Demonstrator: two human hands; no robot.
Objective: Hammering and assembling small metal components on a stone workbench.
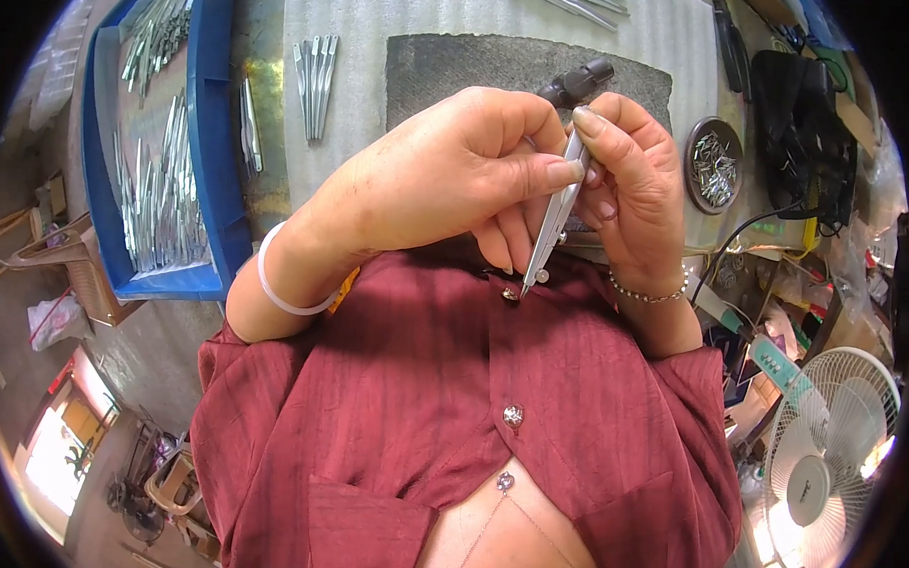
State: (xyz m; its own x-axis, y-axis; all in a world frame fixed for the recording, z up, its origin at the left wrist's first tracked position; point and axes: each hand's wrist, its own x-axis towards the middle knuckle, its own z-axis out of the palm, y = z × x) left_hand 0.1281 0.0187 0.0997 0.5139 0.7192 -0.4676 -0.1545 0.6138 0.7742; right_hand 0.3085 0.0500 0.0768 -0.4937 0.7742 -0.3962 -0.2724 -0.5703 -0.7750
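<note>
In front of my chest, both hands hold one slim silver metal tool (554,215), tilted with its lower end toward me. My left hand (469,159) pinches it from the left between thumb and fingers. From the right, my right hand (634,170) grips its upper part, the thumb lying close to the top end. A small round pin shows on the tool's side near the lower end. Just beyond my fingers, a hammer with a black head (587,80) lies over a dark grey pad (452,69), partly hidden by my hands.
Left of me stands a blue tray (218,126) with many long silver pieces. Several similar flat pieces (314,84) lie in a row on white foam sheet (358,25). At right are a round dish (690,152) of small metal parts, a black cable (742,232) and a fan (818,477).
</note>
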